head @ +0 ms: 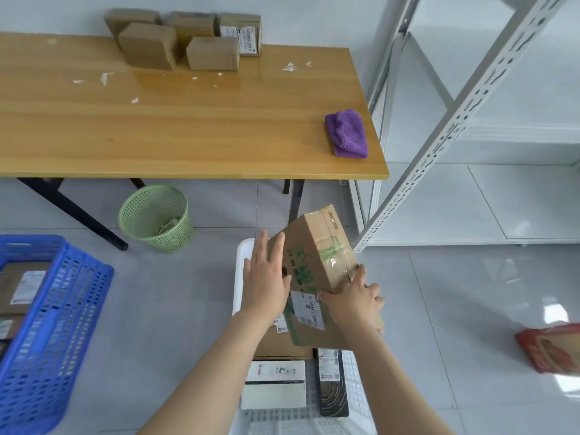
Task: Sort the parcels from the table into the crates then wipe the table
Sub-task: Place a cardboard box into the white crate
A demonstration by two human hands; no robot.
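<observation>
While the green-taped cardboard parcel (317, 262) hangs tilted over the white crate (239, 277), its long axis slopes from the far right down towards the person. The right hand (354, 299) clasps the near lower corner and the left hand (266, 274) presses flat-fingered on the left face (other parcels (213, 53) wait on the table (188, 130)).

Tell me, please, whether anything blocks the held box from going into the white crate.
Nothing visible blocks it. The cardboard box, between left hand and right hand, hangs tilted over the white crate; it would likely land on the brown parcel lying beneath.
</observation>
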